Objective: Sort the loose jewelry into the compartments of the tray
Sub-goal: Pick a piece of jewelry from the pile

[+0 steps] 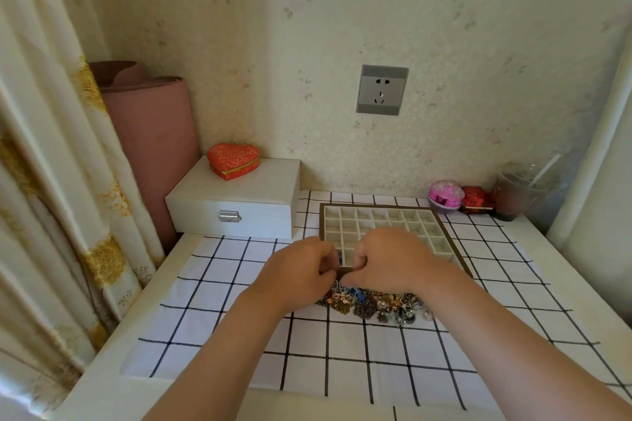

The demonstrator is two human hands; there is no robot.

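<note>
- A home: flowered wallpaper (342, 10) is covering the wall around a wall socket (382, 90).
- A patterned curtain (51, 147) is hanging at the left, a rolled pink mat (154, 133) standing beside it.
- A white latched box (239, 205) is carrying a red heart-shaped box (233, 160).
- A checked cloth (239, 318) is covering the table (160, 287), holding a compartment tray (376, 207) and loose jewelry (376, 306).

White cloth (239, 301) with black grid; cream tray (441, 215), brown rim; red heart box (233, 160).

No words or numbers came through legibly; the dark cup (510, 199) at back right wore a red mark, too blurred to read.
</note>
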